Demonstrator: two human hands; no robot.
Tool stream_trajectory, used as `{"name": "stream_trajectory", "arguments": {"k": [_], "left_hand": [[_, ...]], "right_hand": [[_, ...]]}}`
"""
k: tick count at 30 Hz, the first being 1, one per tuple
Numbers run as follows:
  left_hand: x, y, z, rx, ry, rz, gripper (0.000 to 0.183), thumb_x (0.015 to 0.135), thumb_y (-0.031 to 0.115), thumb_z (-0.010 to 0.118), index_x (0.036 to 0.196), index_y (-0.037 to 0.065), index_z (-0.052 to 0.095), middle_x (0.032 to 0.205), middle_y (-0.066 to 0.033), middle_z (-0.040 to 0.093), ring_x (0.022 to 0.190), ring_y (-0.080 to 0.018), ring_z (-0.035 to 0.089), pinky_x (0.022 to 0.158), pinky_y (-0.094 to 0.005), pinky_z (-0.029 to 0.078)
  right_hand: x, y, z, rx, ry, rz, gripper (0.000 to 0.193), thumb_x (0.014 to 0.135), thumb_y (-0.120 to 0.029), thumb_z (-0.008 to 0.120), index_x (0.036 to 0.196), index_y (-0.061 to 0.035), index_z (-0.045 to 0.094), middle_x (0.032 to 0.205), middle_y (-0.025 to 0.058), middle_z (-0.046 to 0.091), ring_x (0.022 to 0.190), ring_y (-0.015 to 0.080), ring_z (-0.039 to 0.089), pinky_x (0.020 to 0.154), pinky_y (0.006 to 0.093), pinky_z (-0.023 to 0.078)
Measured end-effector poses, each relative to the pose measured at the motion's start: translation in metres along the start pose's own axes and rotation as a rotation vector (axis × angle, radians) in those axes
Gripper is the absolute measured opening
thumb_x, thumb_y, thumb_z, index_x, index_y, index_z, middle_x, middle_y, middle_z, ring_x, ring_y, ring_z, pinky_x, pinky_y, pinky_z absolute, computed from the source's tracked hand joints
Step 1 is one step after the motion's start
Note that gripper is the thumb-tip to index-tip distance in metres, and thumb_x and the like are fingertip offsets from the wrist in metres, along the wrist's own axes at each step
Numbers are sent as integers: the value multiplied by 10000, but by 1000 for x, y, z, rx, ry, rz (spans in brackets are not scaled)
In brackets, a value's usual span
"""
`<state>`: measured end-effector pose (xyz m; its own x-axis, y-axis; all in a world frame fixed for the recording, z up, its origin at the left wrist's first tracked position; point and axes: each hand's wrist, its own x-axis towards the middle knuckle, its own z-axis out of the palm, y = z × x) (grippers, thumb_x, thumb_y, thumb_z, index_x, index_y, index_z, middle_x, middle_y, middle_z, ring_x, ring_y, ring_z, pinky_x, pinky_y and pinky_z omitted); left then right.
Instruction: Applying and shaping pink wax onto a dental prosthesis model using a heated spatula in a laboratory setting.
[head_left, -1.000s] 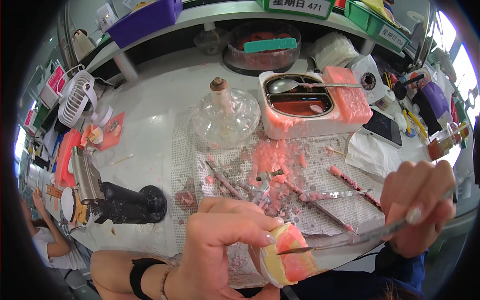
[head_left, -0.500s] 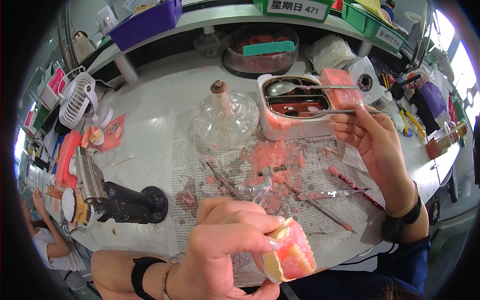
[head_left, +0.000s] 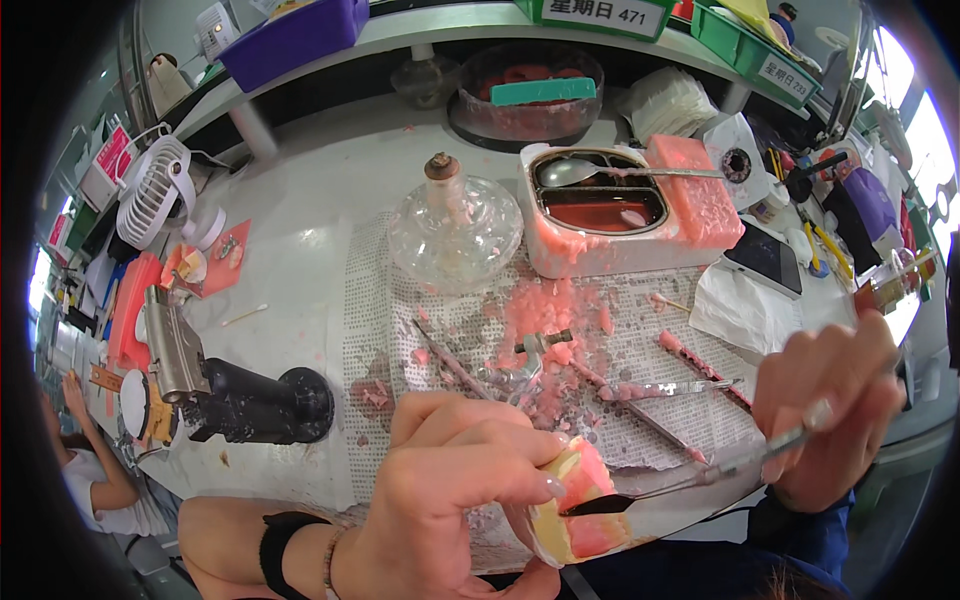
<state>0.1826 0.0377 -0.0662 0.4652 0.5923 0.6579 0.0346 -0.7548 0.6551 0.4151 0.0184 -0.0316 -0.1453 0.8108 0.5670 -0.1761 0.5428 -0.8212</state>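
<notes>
My left hand (head_left: 455,475) grips a yellowish dental model (head_left: 550,530) faced with pink wax, fingers above and thumb below, over the near edge of the table. In my right hand (head_left: 835,400), at the right, is a slim metal wax spatula (head_left: 705,474). Its dark, flat tip rests on or just above the model's pink wax; contact is hard to judge. Beyond them stands a wax pot (head_left: 570,262) with two wells, reddish melted wax in the nearer one. A metal spoon (head_left: 572,173) lies across its top.
A glass spirit lamp (head_left: 455,240) stands left of the pot. Wax crumbs, a pink-coated knife (head_left: 665,390) and other tools lie on newspaper (head_left: 365,330). A black torch (head_left: 265,410) and white fan (head_left: 155,205) are at left, a phone (head_left: 765,255) at right. Another person's arm shows far left.
My right hand has moved from the wax pot down toward me, bringing the spatula's tip to the dental model. My left hand keeps its hold, nearly still. The phone is now uncovered.
</notes>
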Motion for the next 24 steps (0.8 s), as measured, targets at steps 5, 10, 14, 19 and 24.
{"name": "stream_trajectory", "arguments": {"k": [5, 10, 14, 19, 24], "left_hand": [[-1, -2, -3, 19, -48, -55, 668, 585, 127, 800, 1026, 77, 301, 945, -181, 602, 750, -233, 558, 733, -338, 392], [0, 1, 3, -90, 13, -26, 569, 626, 21, 761, 1039, 16, 370, 916, -155, 573, 738, -182, 580, 659, -288, 461], [-12, -2, 1, -107, 22, -194, 517, 534, 136, 730, 986, 96, 482, 913, -46, 573, 910, -193, 526, 824, -309, 323], [-4, -1, 0, -7, -42, -21, 655, 596, 138, 803, 1013, 79, 302, 946, -195, 599, 758, -236, 572, 724, -343, 388], [-1, -1, -1, -9, -43, 2, 655, 602, 166, 811, 1007, 83, 304, 941, -195, 602, 767, -242, 586, 725, -350, 378]], "right_hand": [[2, -10, 2, -180, -28, -112, 330, 914, -375, 547, 707, -121, 509, 611, 16, 524, 506, 79, 436, 454, 226, 332], [3, -8, 1, -256, -63, -188, 309, 902, -382, 564, 702, -149, 523, 613, 2, 537, 501, 72, 419, 460, 217, 317], [3, -1, 3, -193, 28, -116, 314, 908, -375, 558, 690, -156, 507, 617, -10, 533, 497, 66, 404, 458, 214, 306], [10, 0, 0, -93, 4, -105, 283, 957, -338, 477, 754, -142, 459, 613, -25, 451, 500, 68, 349, 486, 220, 282], [22, 16, -31, -206, 128, -172, 331, 984, -368, 367, 876, -67, 453, 673, 24, 477, 531, 103, 412, 537, 215, 344]]}}
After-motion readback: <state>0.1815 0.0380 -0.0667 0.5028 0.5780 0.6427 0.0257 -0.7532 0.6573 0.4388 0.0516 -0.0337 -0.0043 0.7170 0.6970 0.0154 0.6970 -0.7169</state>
